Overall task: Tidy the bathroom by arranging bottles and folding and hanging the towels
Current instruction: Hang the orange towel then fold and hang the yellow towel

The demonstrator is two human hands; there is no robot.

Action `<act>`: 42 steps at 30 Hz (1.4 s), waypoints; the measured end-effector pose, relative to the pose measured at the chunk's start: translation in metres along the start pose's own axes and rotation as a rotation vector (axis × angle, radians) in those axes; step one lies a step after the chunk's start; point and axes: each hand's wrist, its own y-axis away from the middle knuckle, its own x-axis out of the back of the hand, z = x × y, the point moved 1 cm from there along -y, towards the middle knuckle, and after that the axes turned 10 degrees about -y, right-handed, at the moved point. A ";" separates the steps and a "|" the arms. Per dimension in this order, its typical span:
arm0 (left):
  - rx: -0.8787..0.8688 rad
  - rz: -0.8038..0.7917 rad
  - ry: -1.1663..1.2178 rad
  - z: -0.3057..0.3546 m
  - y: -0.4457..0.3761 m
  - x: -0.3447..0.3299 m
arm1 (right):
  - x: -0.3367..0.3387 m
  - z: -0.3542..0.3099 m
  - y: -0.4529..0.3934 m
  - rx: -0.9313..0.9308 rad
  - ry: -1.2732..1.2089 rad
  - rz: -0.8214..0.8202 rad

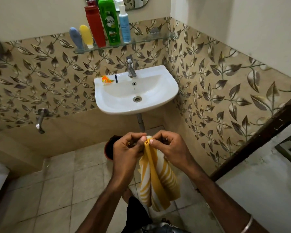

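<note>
Yellow-and-white striped towel (pixel 158 180) (bunched, hanging in folds), top edge pinched by left hand (pixel 124 148) and right hand (pixel 171 147).

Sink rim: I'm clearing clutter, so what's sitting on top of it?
On the sink rim's left lie an orange wrapper and a small dark stick; the tap stands behind.
</note>
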 end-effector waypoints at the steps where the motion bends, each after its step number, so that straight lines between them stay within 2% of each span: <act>1: -0.009 -0.004 0.004 0.000 0.001 0.000 | 0.000 0.000 0.000 -0.001 -0.003 0.007; 11: -0.054 -0.086 -0.013 0.002 0.006 0.001 | 0.001 -0.002 -0.001 0.010 -0.031 0.037; 16: -0.137 -0.059 -0.141 0.002 0.000 0.009 | 0.007 -0.005 -0.001 -0.008 -0.066 -0.061; 19: -0.167 -0.053 -0.180 0.006 -0.005 0.016 | 0.012 -0.004 -0.001 -0.135 -0.084 -0.190; 23: -0.252 -0.092 -0.231 0.015 -0.010 0.025 | 0.018 0.001 -0.003 -0.233 0.067 -0.344; 29: -0.325 -0.030 -0.224 0.023 -0.017 0.036 | 0.022 0.013 -0.003 -0.284 0.194 -0.348; 34: -0.323 0.077 -0.193 0.021 -0.031 0.050 | 0.029 0.031 0.002 -0.414 0.302 -0.421; 42: -0.352 0.166 -0.166 0.020 -0.046 0.066 | 0.044 0.059 0.015 -0.589 0.520 -0.408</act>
